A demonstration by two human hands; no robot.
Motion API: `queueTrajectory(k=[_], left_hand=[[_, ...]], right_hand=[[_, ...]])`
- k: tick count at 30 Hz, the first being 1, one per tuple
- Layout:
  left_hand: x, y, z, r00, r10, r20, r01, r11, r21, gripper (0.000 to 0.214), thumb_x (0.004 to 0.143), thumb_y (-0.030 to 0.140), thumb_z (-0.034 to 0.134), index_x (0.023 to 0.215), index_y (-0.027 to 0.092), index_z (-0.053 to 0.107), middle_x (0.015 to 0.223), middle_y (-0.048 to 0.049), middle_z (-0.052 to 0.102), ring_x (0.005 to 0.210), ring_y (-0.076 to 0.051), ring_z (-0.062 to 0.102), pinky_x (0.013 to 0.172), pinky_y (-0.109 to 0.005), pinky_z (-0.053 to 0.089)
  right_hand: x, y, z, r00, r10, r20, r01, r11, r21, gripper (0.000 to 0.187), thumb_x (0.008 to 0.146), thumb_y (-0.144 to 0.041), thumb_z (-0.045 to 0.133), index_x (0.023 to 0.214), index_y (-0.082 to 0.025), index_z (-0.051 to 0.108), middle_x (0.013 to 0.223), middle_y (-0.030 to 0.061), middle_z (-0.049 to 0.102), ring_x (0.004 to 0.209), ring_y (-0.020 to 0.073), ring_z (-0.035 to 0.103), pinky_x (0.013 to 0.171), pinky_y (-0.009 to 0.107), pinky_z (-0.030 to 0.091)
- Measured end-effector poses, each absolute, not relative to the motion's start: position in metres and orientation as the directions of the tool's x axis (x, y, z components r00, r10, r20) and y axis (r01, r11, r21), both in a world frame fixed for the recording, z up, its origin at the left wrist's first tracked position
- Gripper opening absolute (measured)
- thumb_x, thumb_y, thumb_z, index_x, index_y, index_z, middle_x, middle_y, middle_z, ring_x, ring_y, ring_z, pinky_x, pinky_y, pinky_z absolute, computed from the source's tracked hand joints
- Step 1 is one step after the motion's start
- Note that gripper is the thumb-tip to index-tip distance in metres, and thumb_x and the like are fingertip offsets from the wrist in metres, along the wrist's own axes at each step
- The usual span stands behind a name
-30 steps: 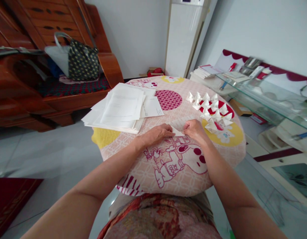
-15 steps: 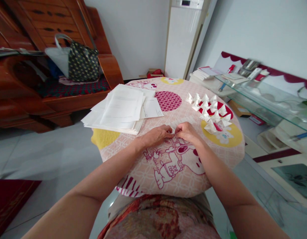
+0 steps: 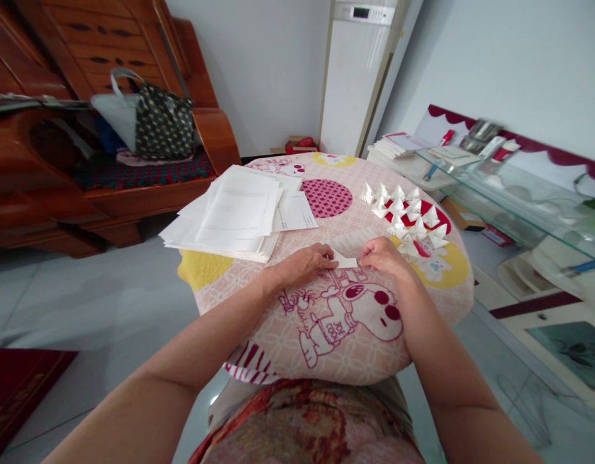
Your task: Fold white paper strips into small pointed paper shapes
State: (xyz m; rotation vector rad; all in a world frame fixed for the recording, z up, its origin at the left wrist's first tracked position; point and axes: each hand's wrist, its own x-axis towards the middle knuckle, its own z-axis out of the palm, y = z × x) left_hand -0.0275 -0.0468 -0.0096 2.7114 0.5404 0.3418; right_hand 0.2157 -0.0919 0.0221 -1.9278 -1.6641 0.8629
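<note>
A small folded piece of white paper (image 3: 344, 262) lies low over the cloth between my two hands. My left hand (image 3: 313, 263) pinches its left end, thumb and fingers pressed together. At the paper's right end is my right hand (image 3: 382, 255), its fingers closed at the corner; the fingertips are small and whether they grip the edge is hard to make out. Several folded white paper boats (image 3: 413, 209) stand in rows to the right of my hands. Left of them rests a stack of white paper sheets (image 3: 237, 209), some with faint print.
The round table (image 3: 278, 341) wears a pink cartoon-patterned cloth. On the right, a glass shelf (image 3: 514, 193) holds cups and papers close to the table's edge. A wooden sofa (image 3: 220, 138) with a dotted bag (image 3: 165, 122) stands at the left.
My right hand has moved right, away from my left hand, and more of the folded paper shows between them. My left hand stays nearly in place.
</note>
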Motion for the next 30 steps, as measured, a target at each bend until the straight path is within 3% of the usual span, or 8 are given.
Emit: queueTrajectory(k=[2,4,8,14,20,30], left_hand=[[-0.028,-0.046,-0.010,0.888,0.425,0.174,0.330,-0.854,0.402,0.044,0.089,0.000,0.050,0.116,0.024,0.077,0.121,-0.0084,0.067,0.111,-0.021,0.064,0.098,-0.031,0.049],[-0.027,-0.045,-0.010,0.878,0.442,0.182,0.337,-0.842,0.422,0.050,0.085,-0.003,0.050,0.117,0.024,0.077,0.122,-0.0081,0.067,0.111,-0.020,0.064,0.100,-0.031,0.049],[-0.025,-0.043,-0.011,0.853,0.487,0.188,0.348,-0.799,0.490,0.055,0.080,-0.006,0.049,0.114,0.024,0.079,0.117,-0.0063,0.071,0.109,-0.018,0.066,0.100,-0.030,0.050],[-0.011,-0.046,-0.008,0.696,0.703,0.148,0.524,-0.638,0.564,0.030,0.082,0.010,0.060,0.100,0.020,0.081,0.100,-0.0041,0.074,0.096,-0.018,0.069,0.091,-0.028,0.053],[0.002,-0.052,-0.002,0.586,0.804,0.097,0.614,-0.520,0.594,0.027,0.074,0.011,0.064,0.095,0.017,0.080,0.091,-0.0037,0.073,0.083,-0.018,0.067,0.080,-0.026,0.054],[-0.015,-0.043,-0.018,0.500,0.850,0.167,0.612,-0.484,0.626,0.041,0.065,0.008,0.065,0.102,0.015,0.079,0.095,-0.0058,0.068,0.086,-0.019,0.064,0.081,-0.029,0.056]], right_hand=[[0.207,-0.091,0.021,0.069,0.989,-0.134,0.594,-0.149,-0.791,0.006,0.068,-0.011,0.064,0.067,-0.016,0.068,0.053,-0.0019,0.061,0.049,0.0121,0.054,0.050,0.023,0.039],[0.194,-0.090,0.019,0.048,0.991,-0.123,0.572,-0.129,-0.810,0.007,0.071,-0.012,0.064,0.072,-0.016,0.069,0.056,-0.0021,0.062,0.050,0.0124,0.056,0.050,0.023,0.039],[0.175,-0.087,0.017,-0.003,0.990,-0.144,0.746,-0.094,-0.659,0.007,0.067,-0.010,0.067,0.065,-0.016,0.070,0.053,-0.0021,0.060,0.053,0.0128,0.056,0.054,0.024,0.038],[0.176,-0.080,0.010,-0.012,0.995,-0.096,0.845,-0.041,-0.533,0.004,0.066,-0.016,0.075,0.070,-0.015,0.075,0.062,0.0011,0.067,0.062,0.0149,0.060,0.056,0.025,0.038],[0.178,-0.074,0.002,-0.018,0.996,-0.088,0.849,-0.032,-0.527,0.007,0.065,-0.018,0.077,0.071,-0.016,0.075,0.065,0.0019,0.069,0.064,0.0151,0.061,0.056,0.024,0.038],[0.179,-0.075,0.005,0.000,0.996,-0.089,0.826,-0.050,-0.561,0.010,0.065,-0.020,0.080,0.066,-0.017,0.071,0.057,-0.0021,0.062,0.057,0.0129,0.057,0.053,0.023,0.038]])
